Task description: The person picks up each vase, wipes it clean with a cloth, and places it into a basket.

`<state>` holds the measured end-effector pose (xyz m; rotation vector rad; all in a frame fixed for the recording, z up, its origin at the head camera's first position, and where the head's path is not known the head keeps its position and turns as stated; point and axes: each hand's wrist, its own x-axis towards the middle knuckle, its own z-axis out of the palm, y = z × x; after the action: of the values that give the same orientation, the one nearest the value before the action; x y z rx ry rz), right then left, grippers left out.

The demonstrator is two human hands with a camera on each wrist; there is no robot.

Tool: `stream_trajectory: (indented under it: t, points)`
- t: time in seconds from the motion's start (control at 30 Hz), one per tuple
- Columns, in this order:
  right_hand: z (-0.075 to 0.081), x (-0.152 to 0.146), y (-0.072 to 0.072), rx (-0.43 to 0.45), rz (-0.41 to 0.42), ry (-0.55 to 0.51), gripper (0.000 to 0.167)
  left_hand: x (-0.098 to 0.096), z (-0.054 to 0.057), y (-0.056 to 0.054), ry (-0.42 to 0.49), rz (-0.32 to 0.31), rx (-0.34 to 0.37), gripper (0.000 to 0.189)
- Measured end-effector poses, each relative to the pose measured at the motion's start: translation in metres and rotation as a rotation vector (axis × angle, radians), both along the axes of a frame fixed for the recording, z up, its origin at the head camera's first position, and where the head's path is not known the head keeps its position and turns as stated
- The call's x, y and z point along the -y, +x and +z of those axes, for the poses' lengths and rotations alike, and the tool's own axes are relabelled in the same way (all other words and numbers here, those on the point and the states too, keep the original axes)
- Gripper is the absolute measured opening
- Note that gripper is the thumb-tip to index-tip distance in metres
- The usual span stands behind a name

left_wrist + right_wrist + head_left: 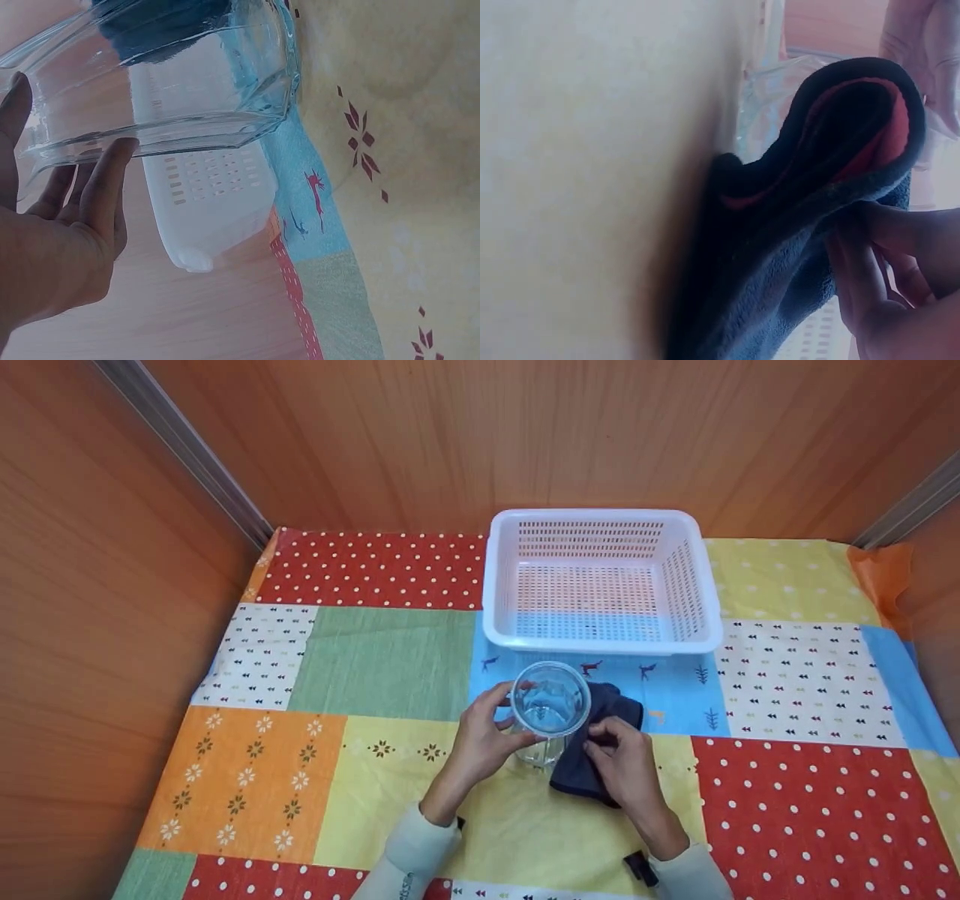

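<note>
A clear glass jar (551, 701) stands upright, or nearly so, in front of the basket, its round rim facing up. My left hand (484, 731) grips it near the rim, thumb on the near side and fingers on the far side; the left wrist view shows the faceted glass wall (202, 127) between them. My right hand (626, 761) pinches a dark grey cloth (581, 769) against the jar's right side. In the right wrist view the folded cloth (780, 247) shows a reddish inner face and covers much of the jar.
A white plastic basket (600, 649) with slotted walls stands just behind the jar, with nothing seen inside it. A patchwork-patterned tablecloth (390, 660) covers the table. Wooden panels (450, 442) close off the back and both sides.
</note>
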<state>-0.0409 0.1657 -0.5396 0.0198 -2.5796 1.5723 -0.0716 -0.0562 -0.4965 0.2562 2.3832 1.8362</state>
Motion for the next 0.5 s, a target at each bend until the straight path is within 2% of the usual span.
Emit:
stream_trajectory:
  t: [0.33, 0.5]
  points:
    - [-0.0036, -0.0025, -0.0028, 0.030, 0.016, 0.011, 0.019, 0.0009, -0.0008, 0.0001, -0.021, -0.009, 0.010, 0.064]
    - [-0.0068, -0.0037, -0.0028, 0.045, 0.002, -0.042, 0.020, 0.0011, -0.0012, -0.0002, -0.005, -0.018, 0.011, 0.064]
